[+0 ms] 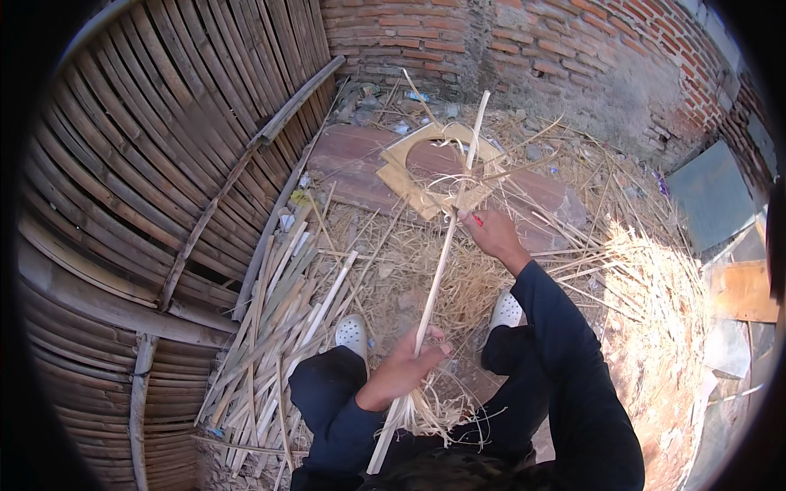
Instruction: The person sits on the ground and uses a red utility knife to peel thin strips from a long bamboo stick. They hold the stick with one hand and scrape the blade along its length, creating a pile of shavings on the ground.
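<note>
A long pale bamboo strip (439, 282) runs from my lap up and away, slanting slightly right. My left hand (409, 364) is closed around its lower part, near my left knee. Farther up, my right hand (494, 234) is closed beside the strip on a small tool with a red handle (477, 219). The tool's working end meets the strip, but the fingers mostly hide it. Curled shavings (434, 409) bunch in my lap below the left hand. Beyond the right hand, thin curls hang about the strip's far part, over a yellowish board with a round hole (397, 176).
Cut bamboo strips (274, 327) lie piled on the left, beside a bamboo slat wall (155, 155). A reddish-brown panel (352, 159) rests under the holed board. Shavings and straw (647, 278) cover the ground rightward. A brick wall (565, 57) stands behind; a grey sheet (711, 196) leans at right.
</note>
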